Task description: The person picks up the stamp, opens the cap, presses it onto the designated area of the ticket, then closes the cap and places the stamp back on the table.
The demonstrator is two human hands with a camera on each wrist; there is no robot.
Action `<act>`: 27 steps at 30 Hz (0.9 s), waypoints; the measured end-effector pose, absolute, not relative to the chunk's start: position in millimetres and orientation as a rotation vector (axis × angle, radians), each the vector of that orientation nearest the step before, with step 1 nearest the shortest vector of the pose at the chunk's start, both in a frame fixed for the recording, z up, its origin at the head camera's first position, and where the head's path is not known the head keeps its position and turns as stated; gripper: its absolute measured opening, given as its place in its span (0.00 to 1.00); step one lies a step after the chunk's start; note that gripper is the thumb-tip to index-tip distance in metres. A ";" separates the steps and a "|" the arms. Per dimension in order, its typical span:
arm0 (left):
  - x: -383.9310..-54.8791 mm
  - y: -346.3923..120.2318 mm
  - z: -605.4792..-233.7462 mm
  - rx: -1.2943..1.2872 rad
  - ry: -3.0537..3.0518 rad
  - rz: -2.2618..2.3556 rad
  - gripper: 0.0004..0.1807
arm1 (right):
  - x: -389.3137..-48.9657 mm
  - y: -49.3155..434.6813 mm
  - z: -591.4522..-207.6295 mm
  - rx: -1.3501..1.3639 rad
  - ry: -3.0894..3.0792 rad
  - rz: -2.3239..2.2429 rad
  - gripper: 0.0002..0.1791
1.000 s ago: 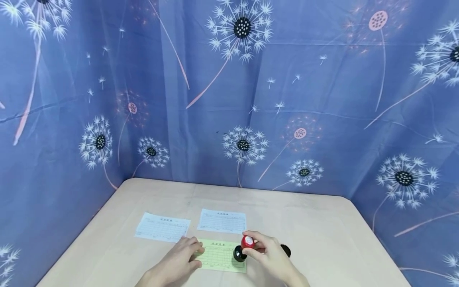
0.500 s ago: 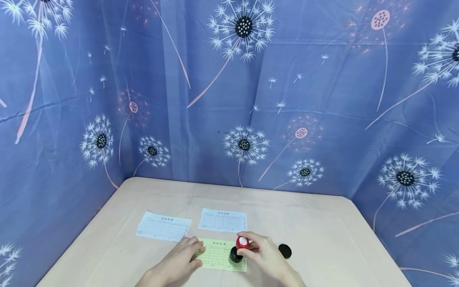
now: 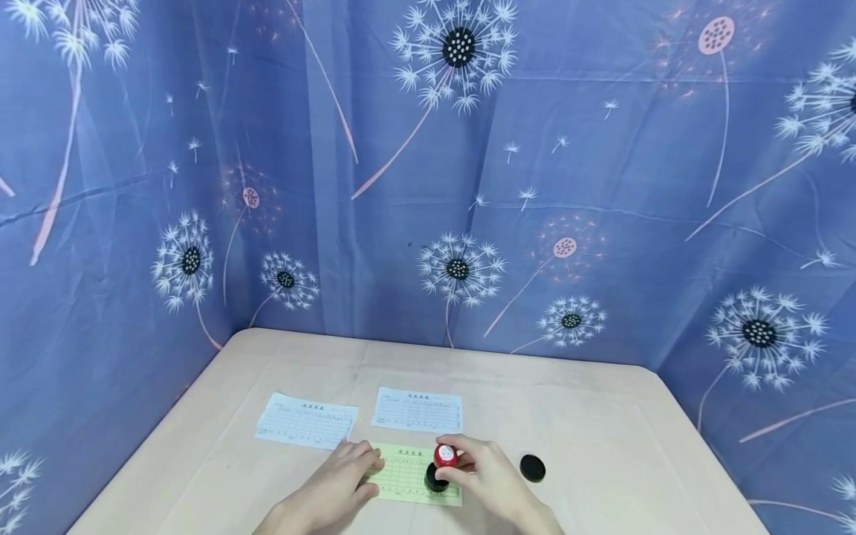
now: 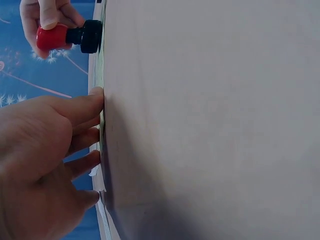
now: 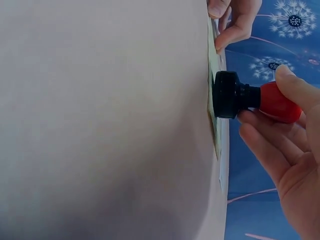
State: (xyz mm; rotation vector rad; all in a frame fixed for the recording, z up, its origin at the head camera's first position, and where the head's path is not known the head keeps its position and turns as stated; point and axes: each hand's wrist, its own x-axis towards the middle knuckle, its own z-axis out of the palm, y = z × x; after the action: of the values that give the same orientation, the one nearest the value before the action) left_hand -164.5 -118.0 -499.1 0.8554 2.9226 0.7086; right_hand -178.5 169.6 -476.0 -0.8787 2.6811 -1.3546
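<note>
My right hand (image 3: pixel 491 478) grips the red knob of a stamp (image 5: pixel 280 103), thumb on one side and fingers on the other. The stamp's black round base (image 5: pixel 226 95) is down at the right part of a yellow-green printed slip (image 3: pixel 401 475) and looks to be touching it. Its underside is hidden. On the slip's left end rest the fingertips of my left hand (image 3: pixel 334 475), bent slightly and holding nothing. In the left wrist view, the left hand's (image 4: pixel 45 145) thumb and fingers meet the paper edge, with the stamp (image 4: pixel 52 38) farther along.
Behind the slip lie two pale blue printed slips, a left one (image 3: pixel 307 421) and a right one (image 3: pixel 417 410). A black round cap (image 3: pixel 532 468) lies right of my right hand. The beige table (image 3: pixel 602 416) ends at a blue dandelion-patterned curtain (image 3: pixel 374 260).
The right hand has brought the stamp slightly left and down toward the slip, uncovering the black cap on the right. My left hand stays in place on the slip.
</note>
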 end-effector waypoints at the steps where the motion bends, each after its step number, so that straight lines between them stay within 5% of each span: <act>1: -164.5 -117.7 -498.8 0.854 2.922 0.712 0.18 | -178.3 169.3 -476.3 -0.873 2.685 -1.351 0.25; 27: -179.9 -128.8 -501.7 0.861 2.826 0.913 0.25 | -175.4 165.0 -480.3 -0.771 2.653 -1.398 0.28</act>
State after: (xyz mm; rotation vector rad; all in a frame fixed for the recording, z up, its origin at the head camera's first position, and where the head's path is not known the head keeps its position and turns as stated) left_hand -179.9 -128.8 -501.7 0.8606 2.8265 0.9128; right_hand -175.4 165.0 -480.3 -0.7710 2.6526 -1.3984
